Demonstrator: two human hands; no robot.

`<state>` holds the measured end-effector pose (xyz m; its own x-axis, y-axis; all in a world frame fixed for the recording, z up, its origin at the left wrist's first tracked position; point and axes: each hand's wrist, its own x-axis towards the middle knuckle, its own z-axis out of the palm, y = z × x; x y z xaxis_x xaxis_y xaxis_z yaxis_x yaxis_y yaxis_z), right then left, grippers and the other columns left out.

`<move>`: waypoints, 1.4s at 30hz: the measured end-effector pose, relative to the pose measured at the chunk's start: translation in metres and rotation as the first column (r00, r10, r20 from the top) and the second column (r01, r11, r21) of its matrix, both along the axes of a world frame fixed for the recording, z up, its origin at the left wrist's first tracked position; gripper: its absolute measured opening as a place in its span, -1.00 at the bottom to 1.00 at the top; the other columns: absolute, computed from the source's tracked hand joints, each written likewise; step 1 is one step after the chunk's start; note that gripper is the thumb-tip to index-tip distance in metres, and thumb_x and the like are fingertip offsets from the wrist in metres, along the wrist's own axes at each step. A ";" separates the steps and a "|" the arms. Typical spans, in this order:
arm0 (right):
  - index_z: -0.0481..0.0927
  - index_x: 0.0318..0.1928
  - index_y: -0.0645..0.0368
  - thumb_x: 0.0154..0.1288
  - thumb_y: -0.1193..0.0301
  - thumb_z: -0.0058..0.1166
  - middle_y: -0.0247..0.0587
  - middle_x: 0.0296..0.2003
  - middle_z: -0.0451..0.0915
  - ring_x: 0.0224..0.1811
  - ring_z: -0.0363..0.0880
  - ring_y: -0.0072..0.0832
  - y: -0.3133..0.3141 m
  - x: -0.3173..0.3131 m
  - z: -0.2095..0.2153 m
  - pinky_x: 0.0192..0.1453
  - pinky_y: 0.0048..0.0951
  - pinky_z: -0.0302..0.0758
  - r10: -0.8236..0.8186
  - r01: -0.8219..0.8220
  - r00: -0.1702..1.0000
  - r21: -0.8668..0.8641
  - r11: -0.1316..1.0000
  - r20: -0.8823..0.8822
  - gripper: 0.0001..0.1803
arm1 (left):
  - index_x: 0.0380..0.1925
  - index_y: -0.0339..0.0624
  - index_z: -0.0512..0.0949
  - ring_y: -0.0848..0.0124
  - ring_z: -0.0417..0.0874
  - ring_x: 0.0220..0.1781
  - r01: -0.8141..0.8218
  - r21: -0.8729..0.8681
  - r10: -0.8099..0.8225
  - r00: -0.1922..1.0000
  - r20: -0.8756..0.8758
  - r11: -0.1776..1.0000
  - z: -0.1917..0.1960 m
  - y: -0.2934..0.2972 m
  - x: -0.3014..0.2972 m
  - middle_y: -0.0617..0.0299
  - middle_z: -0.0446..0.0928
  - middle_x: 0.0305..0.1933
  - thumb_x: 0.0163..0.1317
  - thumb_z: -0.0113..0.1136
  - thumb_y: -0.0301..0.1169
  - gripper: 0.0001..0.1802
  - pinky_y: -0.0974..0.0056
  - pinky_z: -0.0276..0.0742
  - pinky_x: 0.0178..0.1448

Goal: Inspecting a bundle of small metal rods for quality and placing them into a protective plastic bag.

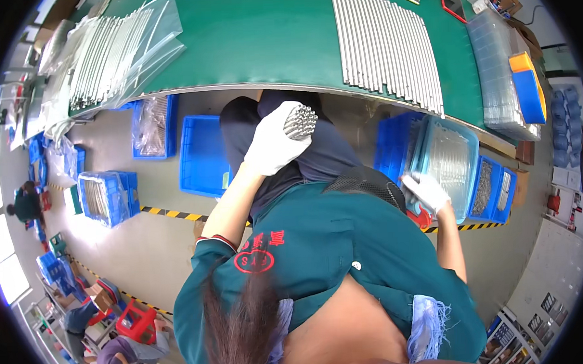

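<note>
My left hand point(273, 144), in a white glove, is closed around a bundle of thin metal tubes point(300, 122). Their round ends face up at me, above my lap and just below the table edge. My right hand point(428, 192), also gloved in white, is out to the right beside a light-blue clear-lined bin point(457, 168). Its fingers look stretched out, and I make out nothing held in them. On the green table point(259, 40) ahead, a row of long silver rods point(386, 48) lies side by side, some ends reaching the near edge.
More rods in clear plastic bags point(113, 56) lie at the table's left. Blue crates point(202, 156) stand on the floor to the left; a blue crate of small metal parts point(484, 190) is at the right. Clear plastic trays point(495, 75) are stacked at the table's right end. Other people point(120, 355) sit far left.
</note>
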<state>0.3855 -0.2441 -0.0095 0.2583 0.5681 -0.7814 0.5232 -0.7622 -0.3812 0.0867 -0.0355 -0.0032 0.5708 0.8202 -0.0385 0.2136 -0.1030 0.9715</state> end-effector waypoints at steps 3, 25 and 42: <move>0.56 0.05 0.25 0.30 0.08 0.06 -0.14 -0.23 0.68 -0.22 0.66 -0.47 0.076 -0.049 0.057 -0.08 -0.46 0.53 0.007 0.065 0.951 0.224 0.972 -0.308 -0.49 | -0.10 -0.26 0.45 0.54 0.58 -0.19 -0.048 -0.214 0.086 0.981 0.174 0.976 0.013 -0.010 -0.025 0.23 0.58 -0.22 -0.04 0.31 -0.59 -0.56 0.39 0.52 -0.02; 0.32 0.18 -0.07 0.04 -0.03 0.27 0.02 -0.18 0.62 -0.13 0.58 0.06 0.198 -0.168 0.029 -0.04 -0.10 0.50 0.624 -0.378 0.731 0.597 0.708 -0.277 -0.27 | 0.06 -0.27 0.44 0.31 0.65 -0.10 -0.325 -0.192 0.348 0.932 0.100 0.926 -0.034 -0.030 -0.049 0.11 0.59 -0.14 -0.28 0.53 -0.46 -0.22 0.31 0.51 0.04; 0.33 0.19 0.02 0.11 -0.11 0.17 0.03 -0.18 0.63 -0.20 0.62 -0.01 0.207 -0.180 0.026 -0.16 -0.11 0.53 0.807 -0.555 0.571 0.654 0.515 -0.151 -0.26 | -0.04 -0.30 0.42 0.36 0.57 -0.11 -0.429 -0.099 0.440 0.882 0.168 0.898 -0.043 -0.046 -0.062 0.17 0.50 -0.13 -0.34 0.65 -0.21 -0.16 0.28 0.48 0.03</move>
<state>0.2059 -0.0370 0.0165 -0.6409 0.7267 -0.2472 0.4908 0.1404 -0.8599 0.0242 -0.0812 -0.0461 0.1597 0.9869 -0.0232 0.0440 0.0164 0.9989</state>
